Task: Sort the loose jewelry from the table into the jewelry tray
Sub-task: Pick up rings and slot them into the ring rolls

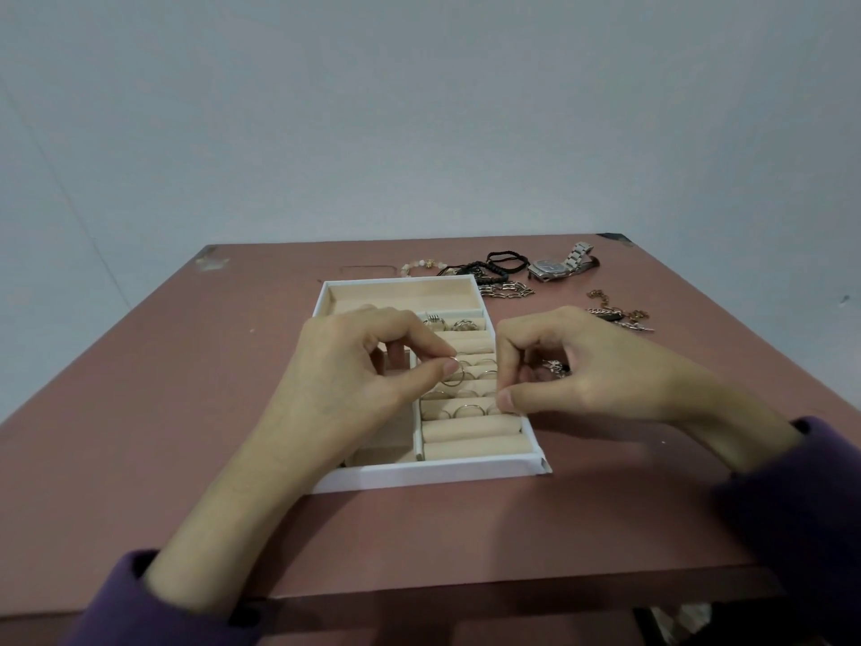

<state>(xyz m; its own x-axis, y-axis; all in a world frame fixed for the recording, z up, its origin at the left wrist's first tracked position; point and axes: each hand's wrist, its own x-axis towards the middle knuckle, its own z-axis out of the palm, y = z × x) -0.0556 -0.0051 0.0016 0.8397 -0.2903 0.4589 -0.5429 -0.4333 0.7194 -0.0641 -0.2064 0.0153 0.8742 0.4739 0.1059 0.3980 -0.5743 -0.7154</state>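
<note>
A white jewelry tray (433, 473) with beige lining stands in the middle of the reddish table. Its right half has padded ring rolls with several rings (466, 409) slotted in. My left hand (354, 380) hovers over the tray and pinches a thin ring (126, 379) between thumb and forefinger above the rolls. My right hand (577, 370) is at the tray's right edge, thumb and curled fingers pressed on the rolls; a small silvery piece (556, 367) shows under its fingers. Whether the hand holds it is unclear.
Loose jewelry lies behind and right of the tray: a silver watch (556, 265), black cord bracelets (505, 263), a pale bead bracelet (419, 267), a chain bracelet (508, 290) and gold chains (619, 312). A grey wall rises behind the table.
</note>
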